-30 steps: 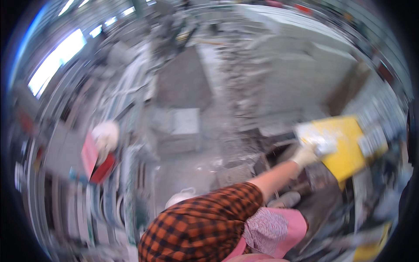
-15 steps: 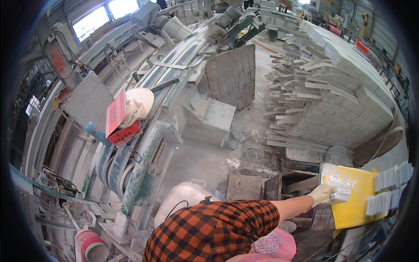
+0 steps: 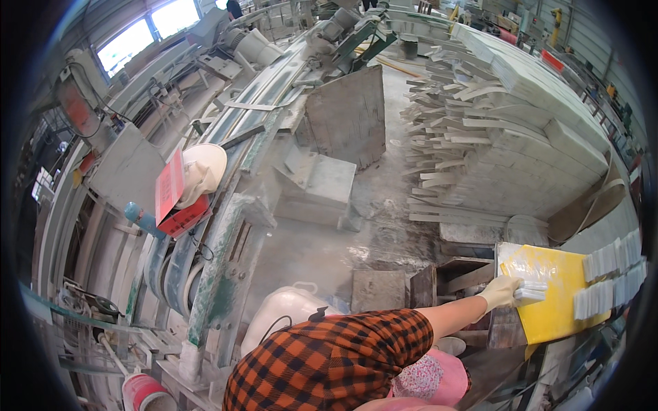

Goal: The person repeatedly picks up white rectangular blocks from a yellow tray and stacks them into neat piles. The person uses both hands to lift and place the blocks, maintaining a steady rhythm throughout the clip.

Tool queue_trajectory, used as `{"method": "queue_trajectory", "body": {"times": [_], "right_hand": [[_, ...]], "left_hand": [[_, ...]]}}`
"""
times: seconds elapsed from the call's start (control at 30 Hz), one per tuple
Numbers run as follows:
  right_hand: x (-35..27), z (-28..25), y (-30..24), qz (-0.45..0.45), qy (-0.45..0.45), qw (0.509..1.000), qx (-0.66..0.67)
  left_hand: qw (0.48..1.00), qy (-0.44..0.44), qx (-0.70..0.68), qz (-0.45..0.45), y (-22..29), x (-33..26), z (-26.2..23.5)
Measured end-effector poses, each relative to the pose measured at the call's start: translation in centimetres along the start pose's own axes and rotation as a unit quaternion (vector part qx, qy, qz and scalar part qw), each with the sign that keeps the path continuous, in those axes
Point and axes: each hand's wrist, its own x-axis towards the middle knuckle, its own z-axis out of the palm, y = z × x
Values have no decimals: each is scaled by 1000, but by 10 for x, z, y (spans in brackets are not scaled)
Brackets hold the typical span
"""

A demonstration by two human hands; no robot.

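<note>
From the head camera, the person's right hand (image 3: 502, 291), in a pale glove, reaches out to the right at the end of a bare forearm and a sleeve of orange-and-black check. Its fingers are closed on a small stack of white tile strips (image 3: 531, 293), which it holds over the near edge of a yellow board (image 3: 558, 305). The board lies flat at the right of the picture, and rows of more white strips (image 3: 610, 274) stand along its far right edge. The left hand is out of sight, so its state cannot be told. Behind the board rises a large pile of pale cut slabs (image 3: 507, 130). To the left runs a dusty grey machine (image 3: 226, 205) with a red box (image 3: 175, 205) mounted on it.
</note>
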Motion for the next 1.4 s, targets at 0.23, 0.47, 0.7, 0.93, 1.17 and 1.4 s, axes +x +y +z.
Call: {"method": "queue_trajectory", "body": {"times": [0.23, 0.47, 0.7, 0.93, 1.17, 1.4], "right_hand": [[-15, 6, -5, 15, -23, 1000, 10], [-35, 17, -12, 27, -57, 998, 11], [-67, 31, -18, 47, -106, 993, 25], [-76, 54, -18, 53, -111, 992, 31], [-66, 109, -21, 74, -75, 994, 19], [-58, 166, -21, 108, 40, 990, 77]], "left_hand": [[1000, -12, -4, -6, 2, 0, -3], [1000, -6, -2, 8, 4, -1, -6], [1000, -24, 0, 2, 3, 1, -8], [999, -47, 11, -14, 3, 2, -10], [996, -76, 38, -22, 10, -1, -19], [993, -101, -8, -64, 20, -7, -25]]}}
